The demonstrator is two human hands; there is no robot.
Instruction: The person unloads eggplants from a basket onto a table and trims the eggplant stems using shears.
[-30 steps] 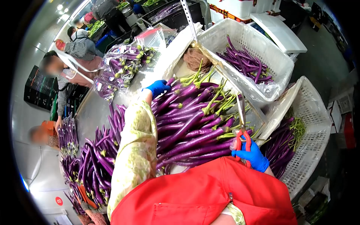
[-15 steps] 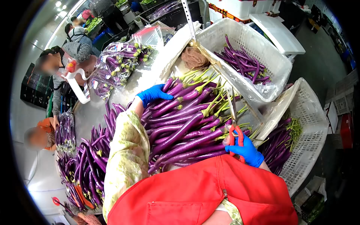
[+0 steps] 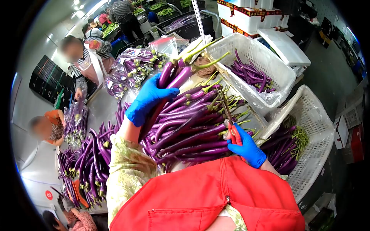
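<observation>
in the middle of the frame, our left hand (image 3: pixel 148 100) grasps a few eggplants (image 3: pixel 179 78), fingers curled round them, held above the eggplant pile (image 3: pixel 189 127) on the tabletop (image 3: pixel 99 106), their stems (image 3: pixel 214 61) pointing upper right. right of centre, our right hand (image 3: pixel 248 148) has its fingers round the red-handled scissors (image 3: pixel 232 135). we'd do well to grip gently, even up the stem ends, and keep the blades (image 3: pixel 224 103) clear of our left fingers.

Table (image 3: pixel 99 103): grey, smooth
Middle: loose purple eggplants (image 3: pixel 185 133), stems mostly toward the right
Left: another eggplant heap (image 3: pixel 90 165)
Far side: bagged eggplants (image 3: pixel 133 66) and a brown cloth (image 3: pixel 208 72)
</observation>
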